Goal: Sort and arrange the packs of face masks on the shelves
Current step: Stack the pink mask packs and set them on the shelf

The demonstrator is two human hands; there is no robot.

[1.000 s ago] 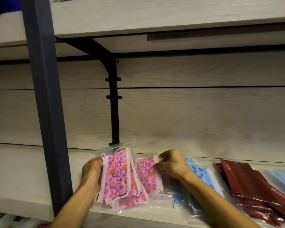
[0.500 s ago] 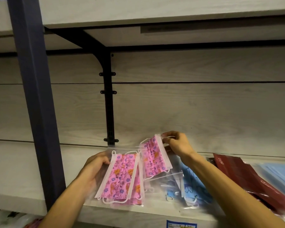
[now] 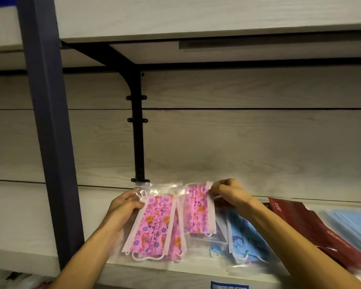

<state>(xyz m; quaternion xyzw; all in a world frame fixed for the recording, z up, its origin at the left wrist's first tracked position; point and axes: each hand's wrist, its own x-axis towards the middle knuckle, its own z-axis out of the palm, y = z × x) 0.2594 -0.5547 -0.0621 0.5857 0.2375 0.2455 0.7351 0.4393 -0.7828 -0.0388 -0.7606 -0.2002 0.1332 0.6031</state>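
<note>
Left hand (image 3: 124, 207) grips the pink pack (image 3: 154, 224) at its 10 o'clock corner; right hand (image 3: 229, 191) pinches a second pink pack (image 3: 198, 211) at 1 o'clock, both over the shelf (image 3: 25, 217). At 3 o'clock: glossy blue packs (image 3: 244, 238), dark red sleeves (image 3: 313, 230). Black bracket (image 3: 138, 130) at 12; dark post (image 3: 48, 130) at 9.

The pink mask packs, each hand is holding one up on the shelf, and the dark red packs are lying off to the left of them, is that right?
Not quite. The head view shows the dark red packs lying to the right, beyond the blue patterned packs. The rest holds: the left hand grips one pink pack and the right hand pinches the other pink pack on the shelf.
</note>
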